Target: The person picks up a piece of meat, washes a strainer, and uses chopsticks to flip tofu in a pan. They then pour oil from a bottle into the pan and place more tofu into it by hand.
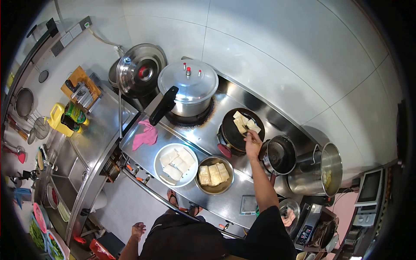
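My right hand [253, 144] reaches over the black frying pan [235, 138], its fingers pinched together at the edge of pale yellow tofu-like slices [241, 121]. A small dark thing shows at the fingertips, too small to name. My left hand [138, 232] hangs low beside my body, away from the counter, fingers loosely curled with nothing visible in them. Nearer me, a white bowl [158, 174] holds several white slabs [177, 163]. Beside it, a steel bowl [207, 189] contains golden, fried-looking slabs [214, 174].
A pressure cooker [189, 84] sits on the burner left of the pan, its black handle jutting forward. Right stand a dark saucepan [281, 154] and a tall steel pot [318, 169]. A pink cloth [144, 134] and a small scale [248, 204] lie on the counter.
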`<state>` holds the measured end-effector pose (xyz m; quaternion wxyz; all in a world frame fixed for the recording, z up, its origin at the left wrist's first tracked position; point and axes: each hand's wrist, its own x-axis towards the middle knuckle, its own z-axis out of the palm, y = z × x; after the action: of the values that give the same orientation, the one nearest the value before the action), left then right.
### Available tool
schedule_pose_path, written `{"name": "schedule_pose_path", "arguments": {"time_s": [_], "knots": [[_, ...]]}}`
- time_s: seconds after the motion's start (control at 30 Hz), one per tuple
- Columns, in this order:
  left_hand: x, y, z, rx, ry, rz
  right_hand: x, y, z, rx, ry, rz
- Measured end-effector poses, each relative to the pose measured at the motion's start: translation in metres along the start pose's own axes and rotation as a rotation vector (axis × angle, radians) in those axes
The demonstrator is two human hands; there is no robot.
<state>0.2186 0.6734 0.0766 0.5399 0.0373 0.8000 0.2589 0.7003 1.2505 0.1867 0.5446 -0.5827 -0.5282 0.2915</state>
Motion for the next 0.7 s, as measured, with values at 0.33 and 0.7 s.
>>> {"name": "schedule_pose_path", "arguments": {"time_s": [0.33, 0.7], "knots": [[0.003, 0.012, 0.013, -0.087, -0.027, 0.093, 0.018, 0.013, -0.020, -0.311, -0.103, -0.212], [0.007, 0.006, 0.003, -0.039, -0.020, 0.029, 0.009, 0.004, -0.029, -0.098, 0.260, 0.159]]}}
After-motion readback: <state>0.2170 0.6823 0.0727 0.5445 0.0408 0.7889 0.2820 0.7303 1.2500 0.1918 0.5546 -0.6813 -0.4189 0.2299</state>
